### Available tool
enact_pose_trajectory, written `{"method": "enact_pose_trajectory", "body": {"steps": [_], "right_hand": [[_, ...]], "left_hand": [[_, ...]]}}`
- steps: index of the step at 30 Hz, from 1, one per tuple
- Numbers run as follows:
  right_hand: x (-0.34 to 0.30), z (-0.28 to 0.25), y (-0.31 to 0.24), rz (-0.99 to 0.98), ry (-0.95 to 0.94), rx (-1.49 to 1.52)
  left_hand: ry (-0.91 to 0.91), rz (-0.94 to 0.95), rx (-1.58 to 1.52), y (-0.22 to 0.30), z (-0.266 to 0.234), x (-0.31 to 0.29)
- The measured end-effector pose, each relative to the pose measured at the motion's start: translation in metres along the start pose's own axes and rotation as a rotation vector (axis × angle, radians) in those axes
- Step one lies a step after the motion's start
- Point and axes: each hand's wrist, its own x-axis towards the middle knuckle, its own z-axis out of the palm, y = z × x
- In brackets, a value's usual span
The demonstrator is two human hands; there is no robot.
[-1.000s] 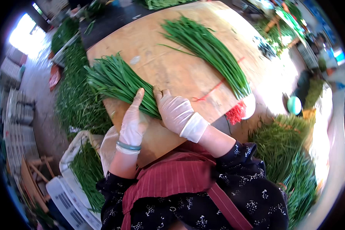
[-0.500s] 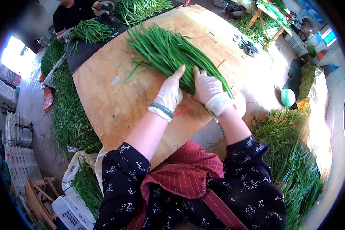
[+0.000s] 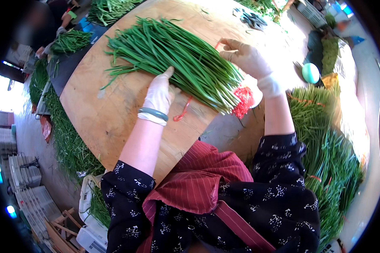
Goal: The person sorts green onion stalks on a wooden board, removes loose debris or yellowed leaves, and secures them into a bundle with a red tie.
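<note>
A thick bundle of green chives (image 3: pixel 177 63) lies slantwise on the wooden board (image 3: pixel 114 114), its leaf tips to the far left and its pale cut ends to the near right. My left hand (image 3: pixel 159 92), in a pale thin glove, grips the bundle's near side with the thumb on top; its other fingers are partly hidden. A red tie (image 3: pixel 183 111) passes beneath the bundle, one end loose on the near side. At the far side my gloved right hand (image 3: pixel 245 57) pinches the tie's other end between thumb and fingers, just off the stalks.
Red ties (image 3: pixel 242 102) hang beside a white round object (image 3: pixel 256 93) at the board's right edge. Dark cords (image 3: pixel 250 19) lie at the far right. Chives (image 3: pixel 321 168) are heaped right and left. A co-worker (image 3: pixel 50 25) handles chives at the dark table's far left.
My right hand has left the stalks and taken hold of the red tie's far end. The bundle lies flatter, with its cut ends showing. The view has shifted.
</note>
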Motion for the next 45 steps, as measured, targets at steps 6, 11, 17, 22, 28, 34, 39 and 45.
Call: {"method": "enact_pose_trajectory", "body": {"steps": [6, 11, 17, 22, 28, 34, 39, 45], "right_hand": [[-0.016, 0.004, 0.014, -0.041, -0.068, 0.06], [-0.009, 0.006, 0.014, -0.105, 0.078, 0.025], [0.021, 0.056, 0.04, -0.034, -0.089, -0.222], [0.008, 0.045, 0.042, -0.001, -0.256, -0.037], [0.015, 0.032, 0.047, -0.024, -0.403, 0.065], [0.011, 0.04, -0.004, 0.002, -0.296, -0.177], [0.001, 0.069, -0.026, 0.118, -0.189, -0.515], [0.006, 0.072, -0.03, 0.183, -0.227, -0.458]], "left_hand": [[0.0, 0.044, -0.119, 0.003, 0.002, 0.0], [0.076, 0.069, -0.044, 0.007, -0.008, 0.01], [0.095, 0.118, -0.069, 0.003, -0.001, 0.02], [0.123, 0.185, -0.062, -0.001, -0.001, 0.016], [0.223, 0.201, -0.069, 0.002, 0.01, 0.012], [0.125, 0.201, 0.069, 0.012, 0.012, -0.001], [0.176, 0.216, 0.663, 0.046, 0.026, -0.053], [0.336, 1.004, 1.387, 0.002, -0.035, -0.052]]}}
